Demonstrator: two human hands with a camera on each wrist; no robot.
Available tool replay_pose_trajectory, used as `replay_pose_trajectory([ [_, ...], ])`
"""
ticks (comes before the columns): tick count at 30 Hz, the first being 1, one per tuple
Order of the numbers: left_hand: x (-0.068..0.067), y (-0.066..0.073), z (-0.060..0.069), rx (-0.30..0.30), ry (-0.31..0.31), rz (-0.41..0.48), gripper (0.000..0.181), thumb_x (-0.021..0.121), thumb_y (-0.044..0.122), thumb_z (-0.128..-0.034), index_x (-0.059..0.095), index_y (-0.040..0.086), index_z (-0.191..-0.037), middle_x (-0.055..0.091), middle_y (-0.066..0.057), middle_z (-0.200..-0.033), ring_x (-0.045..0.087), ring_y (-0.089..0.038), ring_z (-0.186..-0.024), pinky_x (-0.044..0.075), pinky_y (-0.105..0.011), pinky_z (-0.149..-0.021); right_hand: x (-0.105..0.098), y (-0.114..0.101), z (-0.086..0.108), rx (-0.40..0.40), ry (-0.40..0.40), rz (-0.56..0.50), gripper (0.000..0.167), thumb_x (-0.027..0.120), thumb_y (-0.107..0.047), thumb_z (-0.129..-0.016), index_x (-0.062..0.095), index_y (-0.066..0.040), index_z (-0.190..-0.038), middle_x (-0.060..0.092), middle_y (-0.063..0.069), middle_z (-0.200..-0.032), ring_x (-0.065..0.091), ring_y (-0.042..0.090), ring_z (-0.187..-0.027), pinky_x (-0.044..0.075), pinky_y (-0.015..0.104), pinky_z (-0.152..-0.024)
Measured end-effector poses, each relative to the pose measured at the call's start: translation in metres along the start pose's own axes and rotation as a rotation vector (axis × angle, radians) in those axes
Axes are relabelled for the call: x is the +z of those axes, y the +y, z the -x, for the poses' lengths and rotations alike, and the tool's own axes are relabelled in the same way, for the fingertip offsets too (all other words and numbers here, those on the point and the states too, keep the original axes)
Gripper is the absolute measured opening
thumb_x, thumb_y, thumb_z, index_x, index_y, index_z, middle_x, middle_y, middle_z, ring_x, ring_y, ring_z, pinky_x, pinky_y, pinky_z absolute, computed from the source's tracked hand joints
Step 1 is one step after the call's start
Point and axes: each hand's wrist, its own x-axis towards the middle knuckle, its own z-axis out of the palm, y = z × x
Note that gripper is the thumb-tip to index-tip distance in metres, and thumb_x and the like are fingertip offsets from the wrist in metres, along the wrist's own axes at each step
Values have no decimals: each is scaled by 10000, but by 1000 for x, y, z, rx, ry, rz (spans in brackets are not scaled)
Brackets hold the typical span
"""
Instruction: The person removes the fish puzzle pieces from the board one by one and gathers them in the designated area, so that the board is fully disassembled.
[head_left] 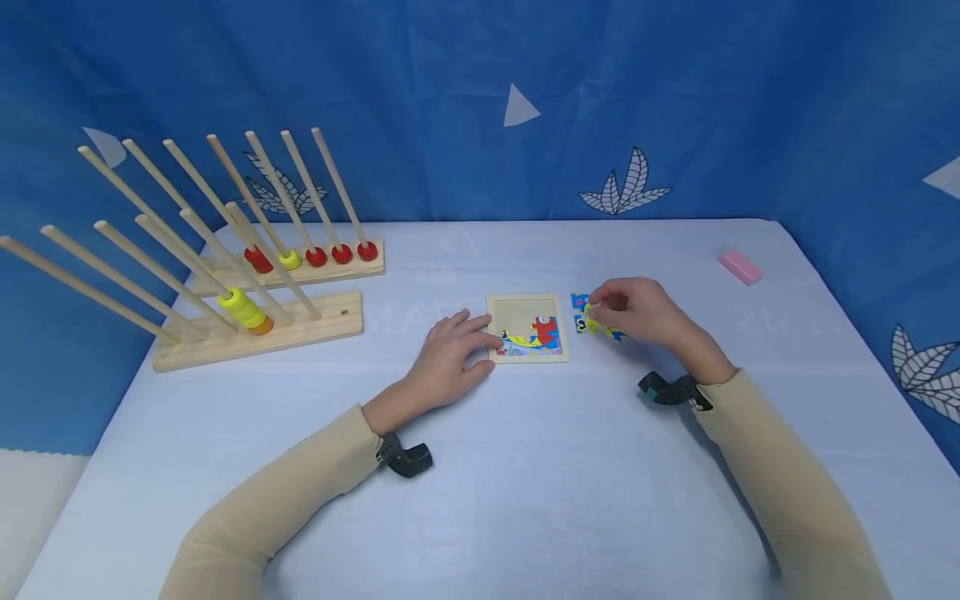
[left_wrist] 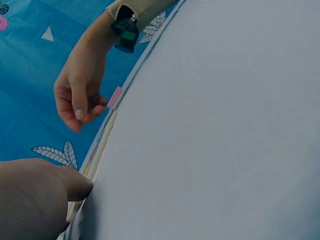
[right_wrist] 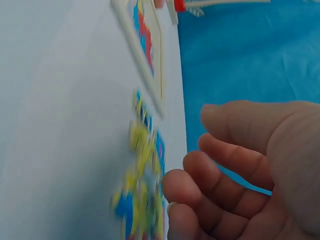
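A square wooden puzzle board (head_left: 564, 342) lies mid-table, its lower and right parts filled with red, yellow and blue pieces and its upper left showing bare wood. My left hand (head_left: 450, 360) rests at the board's left edge with fingers spread, fingertips touching the frame. To the right of the board lie several loose puzzle pieces (head_left: 580, 323), blue and yellow, partly hidden by my right hand (head_left: 637, 310). In the right wrist view that hand hovers beside the blurred pieces (right_wrist: 142, 165), fingers loosely bent, thumb apart from them, and nothing is seen between.
Two wooden peg stands (head_left: 258, 342) occupy the left side; tall rods rise from them, with red rings (head_left: 316, 257) and yellow rings (head_left: 242, 308) on some. A pink block (head_left: 741, 267) sits at the back right. Behind the table hangs a blue cloth (head_left: 450, 108).
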Motion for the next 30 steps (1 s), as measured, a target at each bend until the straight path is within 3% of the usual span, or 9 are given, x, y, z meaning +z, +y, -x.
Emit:
replay_pose_trajectory([
  [4, 1, 1, 0, 0, -4, 2, 285, 692, 179, -945, 728, 170, -1227, 522, -135, -1546, 351, -436, -1509, 230, -662, -1225, 11, -22, -12, -108, -72, 55, 364, 762, -149, -875, 713, -20, -1211, 688, 122, -980, 562, 221, -802, 482, 269, -636],
  [8, 2, 2, 0, -3, -17, 6, 286, 689, 190, -951, 723, 177, -1235, 515, -128, -1553, 345, -430, -1514, 228, -659, -1228, 24, -35, -21, -154, -145, 96, 474, 810, -185, -834, 696, -23, -1265, 684, 114, -1029, 564, 205, -802, 482, 273, -677],
  [14, 1, 0, 1, 4, -11, -7, 289, 683, 190, -950, 720, 174, -1236, 516, -129, -1551, 353, -436, -1507, 238, -666, -1220, 38, -39, -23, -159, -162, 136, 473, 824, -180, -819, 709, -43, -1257, 629, 89, -1008, 546, 188, -798, 470, 269, -684],
  [22, 1, -2, -1, 15, -7, -8, 283, 679, 187, -946, 724, 176, -1226, 519, -138, -1547, 358, -446, -1501, 243, -671, -1214, 40, -44, -21, -104, -157, 95, 397, 828, -159, -820, 675, -74, -1176, 614, 108, -1058, 543, 215, -851, 491, 276, -710],
  [30, 0, 0, -1, -3, -19, -17, 285, 686, 193, -947, 725, 181, -1230, 515, -126, -1553, 353, -429, -1510, 237, -661, -1223, 41, -49, -16, -117, -148, 31, 250, 753, -55, -891, 597, -115, -1077, 714, 126, -1155, 624, 269, -966, 585, 394, -877],
])
